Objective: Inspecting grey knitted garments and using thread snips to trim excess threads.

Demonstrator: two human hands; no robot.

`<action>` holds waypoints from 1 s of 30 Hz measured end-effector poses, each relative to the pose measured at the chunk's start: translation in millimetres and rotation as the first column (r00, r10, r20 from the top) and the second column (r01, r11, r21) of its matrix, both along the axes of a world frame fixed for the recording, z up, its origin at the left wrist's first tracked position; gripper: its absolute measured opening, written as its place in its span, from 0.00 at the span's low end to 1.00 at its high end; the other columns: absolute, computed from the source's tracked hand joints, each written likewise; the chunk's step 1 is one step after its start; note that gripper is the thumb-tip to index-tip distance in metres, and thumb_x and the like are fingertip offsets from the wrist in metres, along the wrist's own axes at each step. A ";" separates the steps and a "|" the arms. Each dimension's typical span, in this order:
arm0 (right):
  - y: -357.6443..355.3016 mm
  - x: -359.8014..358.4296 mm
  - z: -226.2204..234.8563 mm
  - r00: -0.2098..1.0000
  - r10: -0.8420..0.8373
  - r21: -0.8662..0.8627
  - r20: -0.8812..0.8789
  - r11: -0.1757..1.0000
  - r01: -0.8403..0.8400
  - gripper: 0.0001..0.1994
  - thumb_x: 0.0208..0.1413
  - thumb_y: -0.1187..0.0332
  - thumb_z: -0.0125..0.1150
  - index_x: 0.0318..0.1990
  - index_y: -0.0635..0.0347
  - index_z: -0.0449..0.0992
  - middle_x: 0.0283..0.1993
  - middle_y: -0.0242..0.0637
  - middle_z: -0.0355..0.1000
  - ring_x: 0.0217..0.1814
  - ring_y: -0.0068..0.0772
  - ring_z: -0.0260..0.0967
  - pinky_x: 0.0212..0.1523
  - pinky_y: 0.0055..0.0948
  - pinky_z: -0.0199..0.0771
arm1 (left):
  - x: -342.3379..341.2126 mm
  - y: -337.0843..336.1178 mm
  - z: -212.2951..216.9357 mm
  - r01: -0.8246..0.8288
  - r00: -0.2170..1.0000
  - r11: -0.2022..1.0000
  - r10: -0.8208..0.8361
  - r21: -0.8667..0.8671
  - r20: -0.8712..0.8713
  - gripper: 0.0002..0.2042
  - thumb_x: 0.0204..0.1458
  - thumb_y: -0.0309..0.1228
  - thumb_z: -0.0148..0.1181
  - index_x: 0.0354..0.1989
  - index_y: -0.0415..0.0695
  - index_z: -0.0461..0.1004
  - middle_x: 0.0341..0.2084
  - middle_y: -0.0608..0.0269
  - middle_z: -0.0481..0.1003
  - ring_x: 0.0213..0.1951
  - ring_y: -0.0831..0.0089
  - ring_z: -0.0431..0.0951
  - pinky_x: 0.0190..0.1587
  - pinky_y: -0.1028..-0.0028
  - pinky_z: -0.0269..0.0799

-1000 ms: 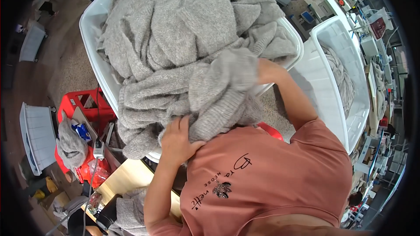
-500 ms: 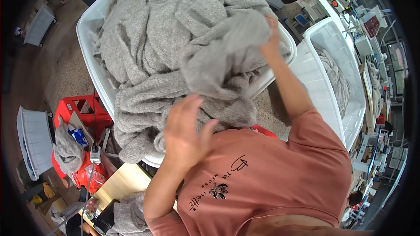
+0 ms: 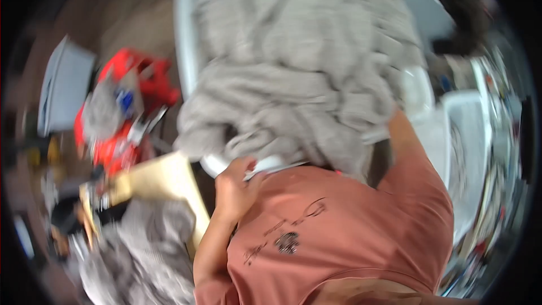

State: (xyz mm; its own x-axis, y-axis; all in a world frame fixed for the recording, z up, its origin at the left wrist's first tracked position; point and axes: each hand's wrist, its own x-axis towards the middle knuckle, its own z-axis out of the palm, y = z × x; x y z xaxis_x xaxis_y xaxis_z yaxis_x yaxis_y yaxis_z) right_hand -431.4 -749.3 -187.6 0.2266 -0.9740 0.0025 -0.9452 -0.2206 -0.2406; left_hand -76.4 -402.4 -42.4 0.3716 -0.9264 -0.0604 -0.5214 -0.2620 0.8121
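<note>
A heap of grey knit garments fills a white plastic tub, and folds of it hang over the near side. My left hand is at the tub's near rim, thumb and curled fingers around the white edge; motion blur softens the grip. At the heap's right side, my right forearm reaches up into the knit. Fabric covers the right hand, so its fingers do not show.
Left of me are a light wooden board, more grey knitwear and a red plastic stool with items on it. Another white tub stands on the right. A pale bin is at the far left.
The view has swung left, so the scene sits further right and is blurred. The raised grey knit piece is down on the heap. My left hand has dropped from the fabric to the rim.
</note>
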 end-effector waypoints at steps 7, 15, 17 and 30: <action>-17.6 27.8 7.7 0.868 0.392 -0.130 0.305 0.920 -0.370 0.20 0.47 0.67 0.53 0.49 0.65 0.65 0.51 0.46 0.64 0.53 0.43 0.60 0.53 0.32 0.58 | 5.2 111.9 -19.9 -0.437 0.898 0.894 0.426 -0.102 -0.115 0.11 0.37 0.26 0.62 0.28 0.35 0.69 0.24 0.52 0.71 0.26 0.62 0.75 0.27 0.71 0.70; 112.2 210.5 57.3 0.785 0.528 -0.522 0.323 0.792 -0.318 0.17 0.51 0.70 0.52 0.48 0.67 0.66 0.46 0.44 0.68 0.43 0.36 0.68 0.44 0.32 0.67 | -8.9 271.5 -32.9 -0.792 0.447 0.544 0.825 -0.277 0.345 0.13 0.37 0.22 0.61 0.34 0.37 0.69 0.28 0.54 0.72 0.28 0.62 0.73 0.30 0.71 0.70; 177.5 265.0 81.3 0.463 0.646 -0.380 0.607 0.747 -0.545 0.15 0.54 0.73 0.48 0.49 0.65 0.66 0.48 0.40 0.67 0.49 0.33 0.65 0.48 0.26 0.62 | -14.6 311.1 -21.0 -0.758 0.356 0.559 0.786 -0.336 0.505 0.16 0.35 0.22 0.62 0.36 0.39 0.68 0.35 0.53 0.70 0.35 0.56 0.71 0.36 0.68 0.68; 644.4 349.2 125.6 -0.662 0.493 -0.067 0.565 -0.772 -0.632 0.32 0.37 0.62 0.65 0.51 0.64 0.61 0.52 0.49 0.60 0.53 0.49 0.59 0.50 0.35 0.62 | -110.1 552.1 -78.0 -0.891 -0.432 -0.405 0.896 -0.204 0.104 0.16 0.45 0.28 0.56 0.41 0.31 0.66 0.31 0.55 0.71 0.32 0.70 0.70 0.38 0.74 0.65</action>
